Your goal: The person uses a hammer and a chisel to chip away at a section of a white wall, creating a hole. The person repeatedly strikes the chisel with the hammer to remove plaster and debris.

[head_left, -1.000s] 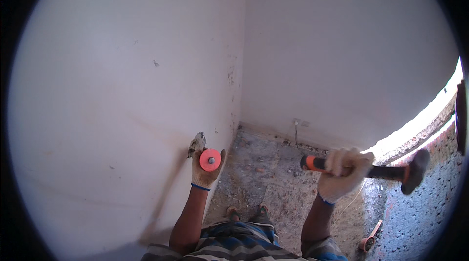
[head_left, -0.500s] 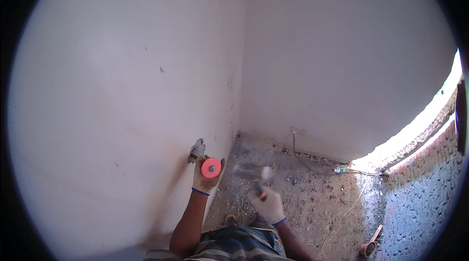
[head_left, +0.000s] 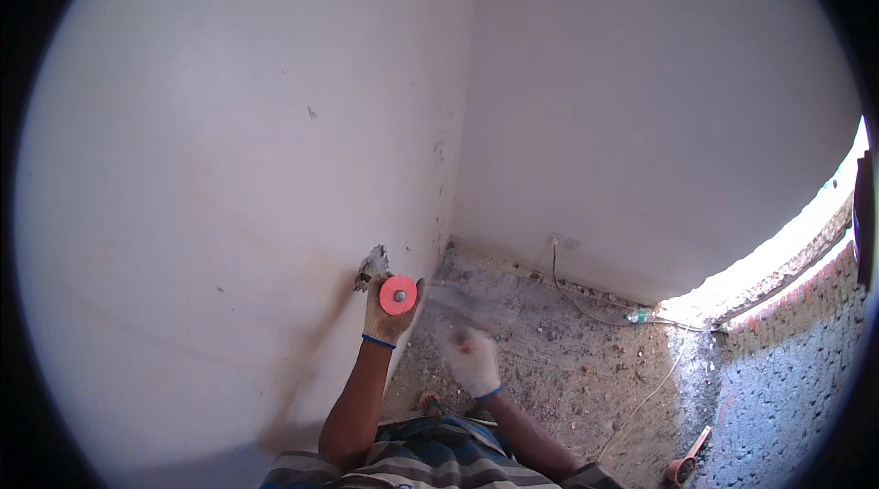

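My left hand (head_left: 382, 320), in a pale work glove with a blue cuff, is closed round a chisel (head_left: 399, 296) with a round pink-red hand guard. The metal striking end shows at the guard's centre. Just beyond it a rough broken hole (head_left: 373, 265) opens in the white wall; the chisel's tip is hidden. To the right, my gloved right hand (head_left: 475, 364) grips a hammer (head_left: 469, 304). Motion smears the hammer's head into a grey streak, which lies right of the guard.
A white wall (head_left: 229, 168) rises close on my left and meets another in a corner. Rubble covers the floor (head_left: 549, 370). A dark cable (head_left: 568, 292) runs from a wall socket. An orange-brown scoop-like vessel (head_left: 682, 468) and a pale cord (head_left: 645, 405) lie at right.
My right hand has swung the hammer left, nearer the chisel. The left hand and chisel stay by the hole, and the view has shifted slightly.
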{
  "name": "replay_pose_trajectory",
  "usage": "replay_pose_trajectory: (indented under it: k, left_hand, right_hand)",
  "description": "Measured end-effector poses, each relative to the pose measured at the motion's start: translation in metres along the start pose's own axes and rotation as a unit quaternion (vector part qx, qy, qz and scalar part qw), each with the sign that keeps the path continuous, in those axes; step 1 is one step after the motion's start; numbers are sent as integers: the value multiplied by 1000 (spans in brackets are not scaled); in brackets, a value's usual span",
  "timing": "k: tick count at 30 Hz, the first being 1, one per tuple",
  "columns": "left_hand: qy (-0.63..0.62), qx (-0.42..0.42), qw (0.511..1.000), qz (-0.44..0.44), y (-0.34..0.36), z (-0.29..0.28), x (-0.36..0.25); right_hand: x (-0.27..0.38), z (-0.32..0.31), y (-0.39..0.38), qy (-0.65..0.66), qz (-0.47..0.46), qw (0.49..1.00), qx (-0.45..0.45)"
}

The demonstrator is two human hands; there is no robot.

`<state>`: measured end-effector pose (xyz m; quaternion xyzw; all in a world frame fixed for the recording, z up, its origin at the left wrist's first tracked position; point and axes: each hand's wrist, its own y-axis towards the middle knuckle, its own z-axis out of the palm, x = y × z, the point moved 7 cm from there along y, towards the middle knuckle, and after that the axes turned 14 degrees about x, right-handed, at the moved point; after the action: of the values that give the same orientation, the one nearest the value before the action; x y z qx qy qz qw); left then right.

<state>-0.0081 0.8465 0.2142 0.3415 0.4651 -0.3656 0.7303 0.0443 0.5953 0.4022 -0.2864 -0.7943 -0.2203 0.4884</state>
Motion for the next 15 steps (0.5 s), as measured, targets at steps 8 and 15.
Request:
replay_pose_trajectory:
  k: [8, 15]
  left_hand:
    - [-383, -182, 882, -205, -59, 42, 33]
    - [-332, -162, 899, -235, -46, 87, 8]
  right_hand:
    - [-142, -4, -91, -8, 242, 964, 114]
    - [-130, -72, -110, 84, 304, 949, 9]
